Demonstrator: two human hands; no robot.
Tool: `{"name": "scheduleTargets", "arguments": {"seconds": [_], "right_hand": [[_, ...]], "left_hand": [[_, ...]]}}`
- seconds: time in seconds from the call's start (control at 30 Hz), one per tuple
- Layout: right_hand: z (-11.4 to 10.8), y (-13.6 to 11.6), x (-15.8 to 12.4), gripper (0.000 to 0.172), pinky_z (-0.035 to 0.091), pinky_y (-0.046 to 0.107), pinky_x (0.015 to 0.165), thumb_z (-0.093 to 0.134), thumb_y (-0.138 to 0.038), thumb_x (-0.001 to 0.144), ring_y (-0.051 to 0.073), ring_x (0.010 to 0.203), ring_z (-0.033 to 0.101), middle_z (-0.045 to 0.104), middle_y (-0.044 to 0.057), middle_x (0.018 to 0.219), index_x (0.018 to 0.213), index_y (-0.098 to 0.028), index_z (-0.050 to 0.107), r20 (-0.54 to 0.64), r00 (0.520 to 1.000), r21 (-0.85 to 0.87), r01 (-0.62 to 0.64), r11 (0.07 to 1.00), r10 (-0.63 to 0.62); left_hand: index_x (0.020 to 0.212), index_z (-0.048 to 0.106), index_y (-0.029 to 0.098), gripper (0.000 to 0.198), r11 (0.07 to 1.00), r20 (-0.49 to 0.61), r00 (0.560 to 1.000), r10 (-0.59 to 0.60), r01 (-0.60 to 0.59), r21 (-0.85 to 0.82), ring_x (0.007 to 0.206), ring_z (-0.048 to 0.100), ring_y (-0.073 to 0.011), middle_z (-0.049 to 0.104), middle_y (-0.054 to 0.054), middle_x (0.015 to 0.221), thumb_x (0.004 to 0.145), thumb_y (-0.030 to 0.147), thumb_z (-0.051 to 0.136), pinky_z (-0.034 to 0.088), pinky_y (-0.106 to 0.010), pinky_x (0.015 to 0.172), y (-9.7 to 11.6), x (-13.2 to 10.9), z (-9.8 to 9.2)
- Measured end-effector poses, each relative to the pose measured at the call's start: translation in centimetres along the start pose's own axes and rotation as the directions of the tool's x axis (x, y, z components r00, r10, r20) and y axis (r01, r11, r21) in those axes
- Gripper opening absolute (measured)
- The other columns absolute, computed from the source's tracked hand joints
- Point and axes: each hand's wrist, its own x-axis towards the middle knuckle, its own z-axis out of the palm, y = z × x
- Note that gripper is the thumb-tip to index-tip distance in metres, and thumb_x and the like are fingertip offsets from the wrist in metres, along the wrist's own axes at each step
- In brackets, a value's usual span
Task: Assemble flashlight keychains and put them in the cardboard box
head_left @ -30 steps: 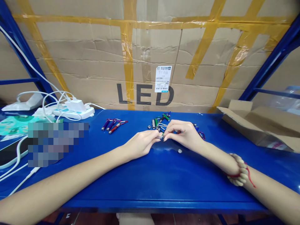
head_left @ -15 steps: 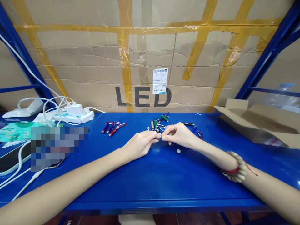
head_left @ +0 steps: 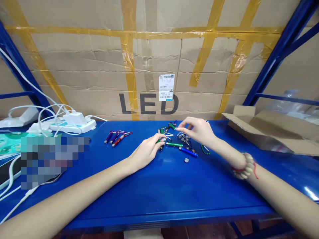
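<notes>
My left hand (head_left: pixel 146 151) rests low over the table, thumb and fingers pinched on a small green-and-silver flashlight part (head_left: pixel 161 140), mostly hidden by the fingertips. My right hand (head_left: pixel 198 131) is farther back to the right, its thumb and index finger closed beside the end of a green flashlight tube (head_left: pixel 171 126). Whether the fingers grip anything there is hidden. Between the hands lie another green tube (head_left: pixel 174 144), a blue tube (head_left: pixel 188 152) and a silver carabiner clip (head_left: pixel 168 134). A small round silver piece (head_left: pixel 186 160) lies in front.
Purple flashlights (head_left: pixel 114 137) and a red one (head_left: pixel 119 140), with clips, lie left. Small metal parts (head_left: pixel 183 137) and a green carabiner (head_left: pixel 205 150) are near my right hand. A power strip (head_left: pixel 86 126) with cables stands left, an open cardboard box (head_left: pixel 264 132) right.
My hands have moved apart: the right one went up and back, away from the left. The green and blue tubes between them are now uncovered. The view has shifted slightly.
</notes>
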Motion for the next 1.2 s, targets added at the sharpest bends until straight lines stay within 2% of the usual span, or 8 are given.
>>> {"name": "scheduleTargets", "arguments": {"seconds": [0.1, 0.2, 0.33, 0.57, 0.73, 0.93, 1.07, 1.2], "right_hand": [[0.3, 2.0, 0.3, 0.022, 0.031, 0.022, 0.050, 0.058, -0.042, 0.078, 0.011, 0.063, 0.057, 0.065, -0.002, 0.079, 0.072, -0.023, 0.065, 0.118, 0.992, -0.218, 0.058, 0.974, -0.032], [0.9, 3.0, 0.3, 0.019, 0.033, 0.022, 0.053, 0.054, -0.038, 0.082, 0.013, 0.073, 0.060, 0.066, -0.002, 0.086, 0.077, -0.025, 0.067, 0.272, 0.961, -0.247, 0.117, 0.962, -0.047], [1.0, 3.2, 0.3, 0.025, 0.037, 0.023, 0.059, 0.041, -0.030, 0.089, 0.015, 0.084, 0.060, 0.065, 0.000, 0.100, 0.099, -0.027, 0.064, 0.265, 0.964, -0.270, 0.096, 0.958, -0.022], [0.8, 2.8, 0.3, 0.035, 0.037, 0.022, 0.054, 0.054, -0.056, 0.074, 0.015, 0.076, 0.061, 0.068, -0.002, 0.086, 0.092, -0.029, 0.067, 0.421, 0.900, -0.239, -0.013, 0.971, 0.115], [1.3, 2.6, 0.2, 0.025, 0.035, 0.022, 0.053, 0.056, -0.042, 0.076, 0.014, 0.075, 0.060, 0.068, -0.004, 0.087, 0.095, -0.030, 0.067, 0.386, 0.912, -0.252, -0.037, 0.967, 0.136], [1.5, 2.8, 0.0, 0.017, 0.032, 0.022, 0.051, 0.056, -0.036, 0.077, 0.013, 0.071, 0.059, 0.068, -0.004, 0.085, 0.086, -0.029, 0.068, 0.313, 0.947, -0.271, 0.017, 0.962, 0.072], [1.4, 2.2, 0.0, 0.021, 0.035, 0.023, 0.052, 0.049, -0.036, 0.083, 0.013, 0.067, 0.059, 0.069, -0.003, 0.089, 0.088, -0.028, 0.068, 0.152, 0.988, -0.190, 0.029, 0.981, 0.000], [1.2, 0.7, 0.1, 0.022, 0.042, 0.024, 0.057, 0.051, -0.036, 0.083, 0.013, 0.064, 0.059, 0.071, -0.001, 0.085, 0.090, -0.025, 0.069, -0.056, 0.998, 0.044, -0.015, 0.999, 0.017]], "left_hand": [[0.108, 0.048, 0.020, 0.025, 1.000, 0.004, 1.000, 0.023, -0.023, 0.005, 0.086, 0.061, -0.0163, 0.063, -0.005, 0.097, 0.092, 0.030, 0.032, 0.045, -0.029, 0.081, 0.1, 0.0, -0.1], [0.108, 0.048, 0.020, 0.025, 0.999, 0.018, 0.999, 0.035, -0.035, 0.006, 0.086, 0.060, -0.0161, 0.062, -0.005, 0.098, 0.093, 0.030, 0.032, 0.045, -0.029, 0.081, 0.2, -0.1, -0.2], [0.111, 0.047, 0.020, 0.026, 1.000, 0.036, 0.999, 0.024, -0.024, -0.014, 0.083, 0.060, -0.0155, 0.063, -0.004, 0.092, 0.093, 0.029, 0.031, 0.046, -0.028, 0.078, 0.2, -0.1, -0.2], [0.111, 0.047, 0.020, 0.027, 1.000, 0.060, 0.998, 0.028, -0.028, -0.004, 0.079, 0.060, -0.0155, 0.063, -0.003, 0.088, 0.093, 0.031, 0.031, 0.046, -0.026, 0.072, 0.1, -0.1, -0.2], [0.111, 0.047, 0.020, 0.027, 1.000, 0.082, 0.996, 0.018, -0.019, 0.022, 0.079, 0.060, -0.0163, 0.063, -0.003, 0.089, 0.093, 0.032, 0.030, 0.045, -0.027, 0.071, 0.2, -0.1, -0.2], [0.110, 0.046, 0.021, 0.026, 1.000, 0.072, 0.997, 0.012, -0.013, 0.013, 0.080, 0.061, -0.0163, 0.063, -0.002, 0.087, 0.092, 0.032, 0.031, 0.045, -0.027, 0.072, 0.5, -0.2, -0.4], [0.109, 0.043, 0.022, 0.024, 1.000, 0.066, 0.998, 0.000, 0.000, 0.009, 0.081, 0.061, -0.0176, 0.063, -0.003, 0.088, 0.092, 0.034, 0.032, 0.045, -0.028, 0.071, 0.5, -0.2, -0.4], [0.105, 0.040, 0.022, 0.020, 1.000, 0.052, 0.999, -0.002, 0.003, -0.009, 0.079, 0.061, -0.0177, 0.062, -0.002, 0.085, 0.092, 0.034, 0.031, 0.044, -0.029, 0.072, 0.3, -0.3, -0.3]]}}
